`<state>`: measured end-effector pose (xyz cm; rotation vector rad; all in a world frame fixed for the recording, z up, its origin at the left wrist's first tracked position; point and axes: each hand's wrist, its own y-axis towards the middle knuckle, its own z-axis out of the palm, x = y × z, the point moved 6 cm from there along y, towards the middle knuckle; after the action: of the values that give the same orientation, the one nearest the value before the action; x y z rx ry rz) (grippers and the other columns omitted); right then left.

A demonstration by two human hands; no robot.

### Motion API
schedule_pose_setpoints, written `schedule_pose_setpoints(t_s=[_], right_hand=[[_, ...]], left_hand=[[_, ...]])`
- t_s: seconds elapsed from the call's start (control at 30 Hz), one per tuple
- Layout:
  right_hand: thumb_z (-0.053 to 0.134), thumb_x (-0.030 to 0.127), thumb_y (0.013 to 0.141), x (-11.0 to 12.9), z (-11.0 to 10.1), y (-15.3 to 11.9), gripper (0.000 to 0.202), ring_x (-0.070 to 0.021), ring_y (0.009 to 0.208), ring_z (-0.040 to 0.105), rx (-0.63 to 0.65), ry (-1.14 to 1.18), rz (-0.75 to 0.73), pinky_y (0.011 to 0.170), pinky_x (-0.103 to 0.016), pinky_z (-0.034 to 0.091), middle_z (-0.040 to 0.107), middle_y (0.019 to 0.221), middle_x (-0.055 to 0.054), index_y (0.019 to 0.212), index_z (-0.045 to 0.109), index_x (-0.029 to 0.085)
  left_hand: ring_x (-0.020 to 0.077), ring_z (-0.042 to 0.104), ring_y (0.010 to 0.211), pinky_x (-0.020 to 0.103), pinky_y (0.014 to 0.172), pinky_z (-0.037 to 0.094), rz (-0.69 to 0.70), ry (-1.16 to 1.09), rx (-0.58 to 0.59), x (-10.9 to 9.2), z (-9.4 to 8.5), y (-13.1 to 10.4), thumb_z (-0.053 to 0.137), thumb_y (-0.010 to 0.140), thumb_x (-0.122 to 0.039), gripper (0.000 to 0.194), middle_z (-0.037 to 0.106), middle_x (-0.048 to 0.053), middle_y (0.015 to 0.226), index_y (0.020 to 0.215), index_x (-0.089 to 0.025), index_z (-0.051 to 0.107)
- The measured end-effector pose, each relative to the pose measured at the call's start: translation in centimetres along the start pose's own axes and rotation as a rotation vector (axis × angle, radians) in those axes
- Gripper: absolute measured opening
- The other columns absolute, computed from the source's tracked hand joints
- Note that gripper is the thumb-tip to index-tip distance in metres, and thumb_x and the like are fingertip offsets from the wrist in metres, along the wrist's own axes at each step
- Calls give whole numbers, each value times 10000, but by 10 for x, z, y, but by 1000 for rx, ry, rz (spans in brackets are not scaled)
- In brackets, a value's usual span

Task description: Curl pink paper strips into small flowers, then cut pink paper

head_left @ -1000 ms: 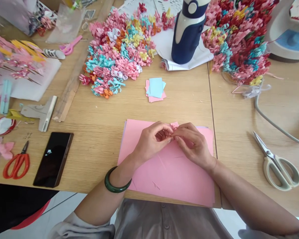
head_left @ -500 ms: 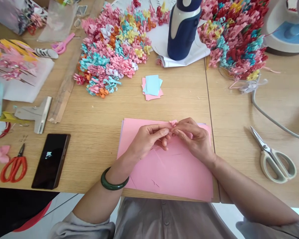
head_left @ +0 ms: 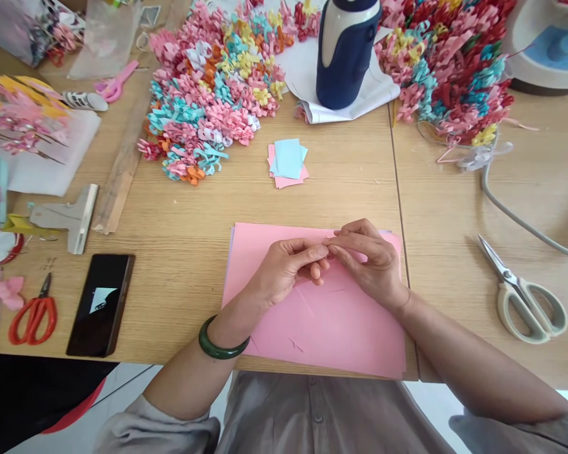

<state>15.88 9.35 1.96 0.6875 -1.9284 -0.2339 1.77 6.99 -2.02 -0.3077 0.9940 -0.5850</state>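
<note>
Over the upper part of a stack of pink paper sheets (head_left: 355,334), my left hand (head_left: 298,265) and my right hand (head_left: 366,255) meet at the fingertips. Both are closed in a pinch. A small pink paper piece showed between them a moment ago; the fingers now cover nearly all of it. Thin pink paper slivers (head_left: 295,345) lie on the top sheet below my hands. Beyond the sheets sits a small pile of blue and pink paper squares (head_left: 288,159).
Heaps of colourful looped paper pieces (head_left: 218,94) and a dark blue bottle (head_left: 343,69) stand at the back. Beige-handled scissors (head_left: 525,296) lie right. A phone (head_left: 99,309), red-handled scissors (head_left: 34,315) and a metal clip (head_left: 71,217) lie left.
My fingertips have closed further over the small pink paper piece, which showed above them before and is now mostly hidden. The whole view has shifted slightly.
</note>
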Motion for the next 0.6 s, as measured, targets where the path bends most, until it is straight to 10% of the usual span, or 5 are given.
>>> schedule_pose_setpoints(t_s=[0.23, 0.6], right_hand=[[636, 270, 922, -6, 1, -1, 110, -175, 890, 657, 10, 15, 200, 776, -336, 585, 672, 878, -49, 916, 742, 242], [647, 162, 893, 1, 5, 1, 94, -192, 888, 613, 42, -61, 48, 835, -381, 567, 705, 831, -28, 915, 687, 244]], left_hand=[[72, 600, 490, 214, 549, 534, 242, 252, -127, -12, -6, -3, 774, 795, -290, 163, 679, -2, 628, 797, -134, 727], [68, 557, 552, 199, 522, 486, 383, 408, -182, -18, -10, -3, 752, 806, -268, 119, 640, -16, 664, 832, -157, 716]])
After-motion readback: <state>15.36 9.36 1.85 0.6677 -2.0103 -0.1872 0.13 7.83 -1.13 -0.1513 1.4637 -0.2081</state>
